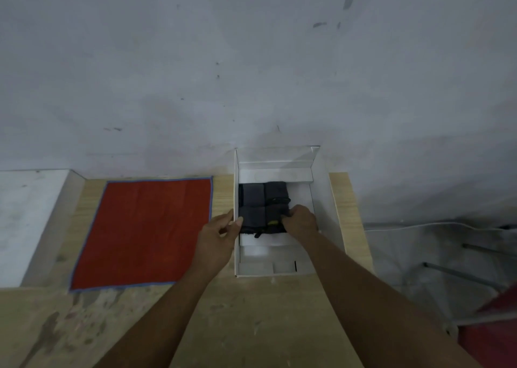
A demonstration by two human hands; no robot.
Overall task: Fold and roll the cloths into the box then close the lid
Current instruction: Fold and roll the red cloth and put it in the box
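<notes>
Inside the box (313, 199), the right hand (300, 222) pinches a dark cloth (263, 205) to seat it; the left hand (221, 232) grips the wall, steadying.

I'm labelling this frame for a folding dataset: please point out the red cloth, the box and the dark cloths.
red cloth (145, 230): head view, middle of the flat cloth.
box (313, 197): head view, bare inner right wall.
dark cloths (258, 202): head view, top of the rolled bundle inside the box.
</notes>
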